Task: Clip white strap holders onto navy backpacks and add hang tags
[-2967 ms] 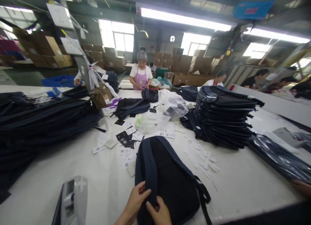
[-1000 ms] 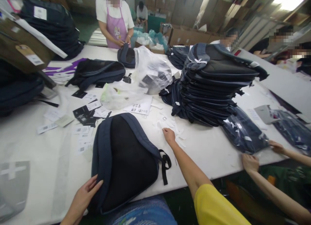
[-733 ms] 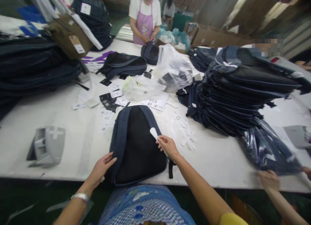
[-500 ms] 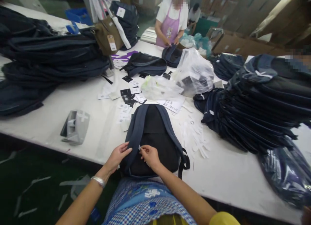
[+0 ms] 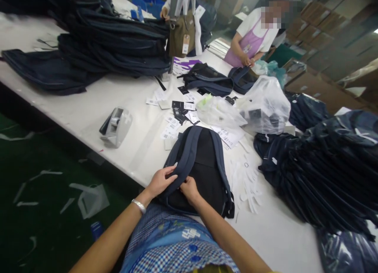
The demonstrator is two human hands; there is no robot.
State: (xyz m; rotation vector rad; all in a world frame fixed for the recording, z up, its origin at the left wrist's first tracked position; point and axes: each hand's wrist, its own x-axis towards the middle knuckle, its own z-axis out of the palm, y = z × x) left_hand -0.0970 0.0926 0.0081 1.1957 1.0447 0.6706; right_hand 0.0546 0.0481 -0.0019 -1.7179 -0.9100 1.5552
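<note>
A dark blue and black backpack (image 5: 206, 186) lies on its front at the near table edge, its back panel and two shoulder straps facing up. My left hand (image 5: 161, 181) is on the left shoulder strap (image 5: 189, 159), gripping its outer edge, with thumb and forefinger showing a little apart. Close beside it, my right hand (image 5: 190, 189) is closed, its fingertips tucked at the inner edge of that same strap. Whatever those fingertips pinch is hidden.
Dark bags are piled at left (image 5: 118, 41) and right (image 5: 313, 174). Loose tags (image 5: 178, 111), a clear plastic bag (image 5: 265, 107), white strips (image 5: 251, 182) and a grey-white dispenser (image 5: 116, 127) lie around the backpack. Across the table stands a person in a purple apron (image 5: 249, 43).
My view has swung left. My right hand's fingertips, which pinched a small pale thing beside the strap, have moved in against the strap's edge. My left hand stays on the strap.
</note>
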